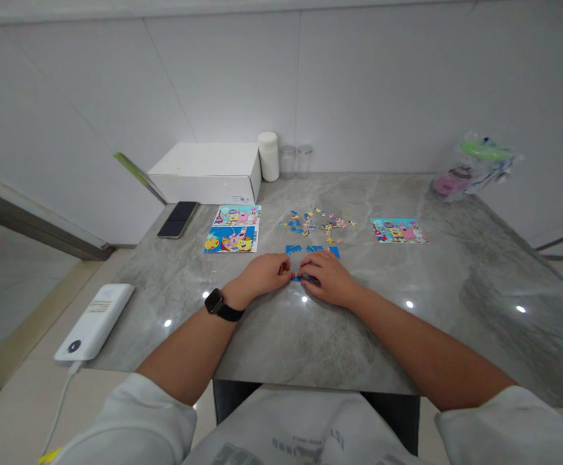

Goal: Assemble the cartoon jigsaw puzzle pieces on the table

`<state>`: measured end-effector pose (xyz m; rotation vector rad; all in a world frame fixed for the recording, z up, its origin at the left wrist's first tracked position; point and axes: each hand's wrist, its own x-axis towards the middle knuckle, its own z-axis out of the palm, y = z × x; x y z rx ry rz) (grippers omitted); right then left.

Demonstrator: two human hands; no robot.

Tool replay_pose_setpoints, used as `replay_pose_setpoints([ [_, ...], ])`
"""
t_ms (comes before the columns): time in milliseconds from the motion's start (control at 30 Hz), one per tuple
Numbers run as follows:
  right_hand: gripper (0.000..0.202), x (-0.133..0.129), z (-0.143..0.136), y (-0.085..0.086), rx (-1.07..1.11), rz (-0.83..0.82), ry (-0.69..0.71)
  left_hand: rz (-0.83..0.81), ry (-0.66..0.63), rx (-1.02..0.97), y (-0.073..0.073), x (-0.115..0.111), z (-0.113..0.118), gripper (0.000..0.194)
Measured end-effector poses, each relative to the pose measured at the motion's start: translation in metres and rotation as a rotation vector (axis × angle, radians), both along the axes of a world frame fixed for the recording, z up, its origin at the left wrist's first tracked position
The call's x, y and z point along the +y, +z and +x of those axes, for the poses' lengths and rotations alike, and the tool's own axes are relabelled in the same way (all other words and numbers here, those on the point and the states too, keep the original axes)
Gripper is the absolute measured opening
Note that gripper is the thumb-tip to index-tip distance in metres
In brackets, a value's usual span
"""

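Small blue jigsaw puzzle pieces [297,278] lie low on the grey table between my two hands. My left hand [267,272] is closed, its thumb and fingertips pinching at the left end of these pieces. From the other side my right hand [328,276] curls its fingers down onto them; its palm hides part of what is beneath. Just beyond my fingertips, a row of joined blue puzzle pieces [333,251] shows, partly covered by the right hand. Farther back is a scattered pile of loose, colourful puzzle pieces [305,224].
Cartoon picture sheets [233,230] lie left of the pile, and a cartoon card [399,230] lies right. A phone [178,219], white box [208,171], white bottle [269,157] and glass jars [304,161] stand behind. A power bank [94,323] and bagged cup [472,166] flank the table.
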<state>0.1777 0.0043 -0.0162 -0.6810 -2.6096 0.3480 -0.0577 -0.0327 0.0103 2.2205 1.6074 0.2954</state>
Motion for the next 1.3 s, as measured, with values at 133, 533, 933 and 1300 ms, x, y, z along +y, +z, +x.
replay_pose_setpoints([
  [133, 0.017, 0.001, 0.015, 0.011, -0.062, 0.021, -0.075, 0.003, 0.005, -0.010, 0.002, -0.002, -0.002, 0.019],
  [533, 0.013, 0.001, 0.023, 0.014, -0.176, -0.030, -0.126, 0.030, -0.003, 0.039, 0.001, -0.006, 0.000, 0.025],
  [933, 0.011, 0.002, 0.016, 0.000, -0.060, -0.124, -0.177, 0.028, 0.023, 0.053, -0.001, -0.008, 0.008, 0.021],
  [1300, 0.010, 0.002, 0.010, -0.003, -0.052, -0.111, -0.187, 0.034, -0.011, 0.003, -0.006, -0.007, 0.008, 0.016],
])
